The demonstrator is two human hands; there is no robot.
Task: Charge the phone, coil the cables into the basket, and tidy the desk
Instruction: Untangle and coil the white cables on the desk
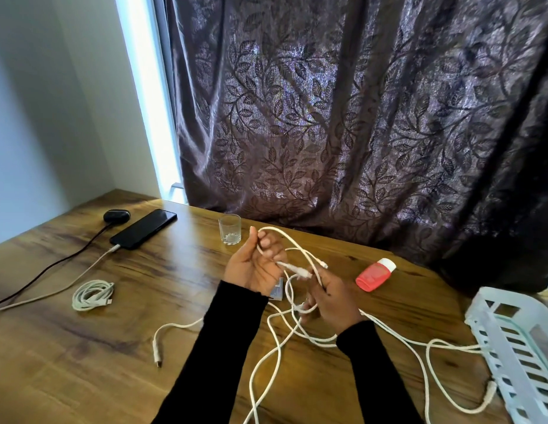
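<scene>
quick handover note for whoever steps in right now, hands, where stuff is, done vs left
Left hand: raised, holds a loop of the loose white cable.
Right hand: pinches the same cable near its plug.
Phone: far left on the desk, white lead plugged in, so charging looks done.
Coiled cable: on the desk, left, not in the basket.
Basket: right edge, a cable end draped at it.
Left: coil the loose cable, put both in the basket, tidy the glass and red bottle.

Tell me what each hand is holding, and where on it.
Both hold the loose white cable. The left hand has a loop of it over its curled fingers; the right hand pinches it near a connector end.
</scene>
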